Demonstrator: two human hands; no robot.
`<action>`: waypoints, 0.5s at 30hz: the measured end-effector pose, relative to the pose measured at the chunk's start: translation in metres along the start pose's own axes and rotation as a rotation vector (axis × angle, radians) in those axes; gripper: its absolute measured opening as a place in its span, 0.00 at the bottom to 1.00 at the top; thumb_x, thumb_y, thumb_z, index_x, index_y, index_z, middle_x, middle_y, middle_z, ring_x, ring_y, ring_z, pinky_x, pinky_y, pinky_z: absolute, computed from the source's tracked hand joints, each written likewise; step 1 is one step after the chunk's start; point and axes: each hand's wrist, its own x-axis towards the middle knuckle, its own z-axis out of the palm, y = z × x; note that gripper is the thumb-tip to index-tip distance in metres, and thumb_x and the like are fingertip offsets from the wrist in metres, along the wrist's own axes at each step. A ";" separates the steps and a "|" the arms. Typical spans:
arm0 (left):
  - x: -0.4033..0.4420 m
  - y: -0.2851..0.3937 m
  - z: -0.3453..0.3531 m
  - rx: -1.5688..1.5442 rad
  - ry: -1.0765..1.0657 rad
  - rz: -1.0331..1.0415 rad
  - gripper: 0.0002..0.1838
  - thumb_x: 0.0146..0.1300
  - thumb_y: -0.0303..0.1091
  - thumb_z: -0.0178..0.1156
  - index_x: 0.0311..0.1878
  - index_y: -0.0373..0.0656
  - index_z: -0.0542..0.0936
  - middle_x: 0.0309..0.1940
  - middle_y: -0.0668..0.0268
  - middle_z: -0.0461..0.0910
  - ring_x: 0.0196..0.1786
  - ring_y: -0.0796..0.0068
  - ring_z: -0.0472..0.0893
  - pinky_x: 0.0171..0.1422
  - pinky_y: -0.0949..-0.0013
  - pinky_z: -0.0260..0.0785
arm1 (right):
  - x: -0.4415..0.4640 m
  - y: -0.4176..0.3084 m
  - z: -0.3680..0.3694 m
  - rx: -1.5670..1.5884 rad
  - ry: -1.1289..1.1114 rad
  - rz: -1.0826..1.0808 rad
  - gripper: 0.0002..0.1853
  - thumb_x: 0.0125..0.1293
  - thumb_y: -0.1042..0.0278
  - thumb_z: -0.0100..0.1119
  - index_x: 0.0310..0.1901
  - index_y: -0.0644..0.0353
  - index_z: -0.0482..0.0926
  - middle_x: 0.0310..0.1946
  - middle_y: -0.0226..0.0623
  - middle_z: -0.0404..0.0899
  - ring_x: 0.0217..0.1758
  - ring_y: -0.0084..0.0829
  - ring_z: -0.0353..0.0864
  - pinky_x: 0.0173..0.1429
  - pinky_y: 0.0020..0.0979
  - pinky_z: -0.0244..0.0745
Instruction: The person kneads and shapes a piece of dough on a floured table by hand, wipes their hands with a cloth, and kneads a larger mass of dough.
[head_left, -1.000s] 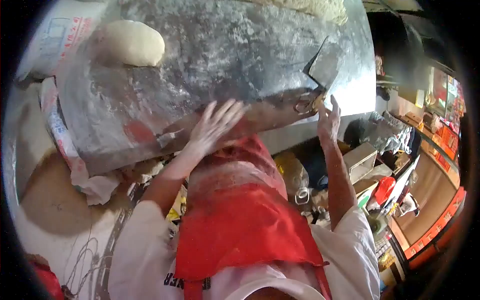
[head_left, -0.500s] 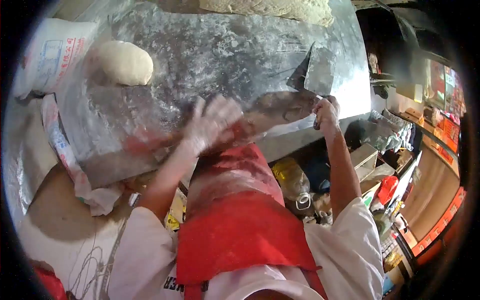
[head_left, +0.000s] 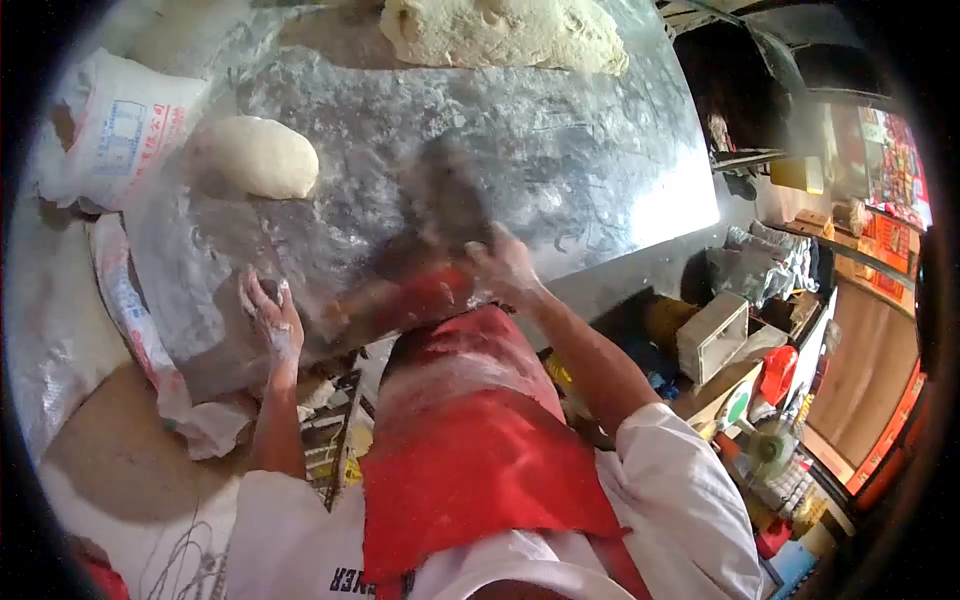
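Note:
My right hand (head_left: 507, 268) is closed near the front edge of the metal worktop, gripping a flat-bladed scraper (head_left: 445, 190). Motion blurs the blade and its dark shadow, and the handle is mostly hidden by my fingers. At the front left edge, my left hand (head_left: 273, 318) is open, thumb and fingers apart, dusted with flour. Beyond it a smooth rounded ball of dough (head_left: 262, 158) rests on the worktop (head_left: 345, 130). A larger, rough slab of dough (head_left: 505, 35) lies along the far side, out of reach of both hands.
A white printed sack (head_left: 125, 130) stands left of the dough ball, with a crumpled sack (head_left: 140, 320) hanging by the worktop's left edge. My red apron (head_left: 480, 450) is close to the front edge. Right of the worktop are a white crate (head_left: 713, 338) and a red bag (head_left: 777, 373).
My right hand has swung left with the scraper, from the worktop's right side to its front middle. My left hand has moved left and back toward the edge. The view has shifted slightly.

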 end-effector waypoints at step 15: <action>-0.034 -0.105 0.011 0.409 0.218 -0.334 0.38 0.73 0.60 0.51 0.80 0.51 0.60 0.81 0.57 0.55 0.82 0.48 0.52 0.82 0.40 0.43 | 0.069 0.085 -0.063 0.171 0.401 0.181 0.21 0.72 0.57 0.63 0.58 0.64 0.78 0.42 0.40 0.85 0.42 0.37 0.84 0.47 0.43 0.78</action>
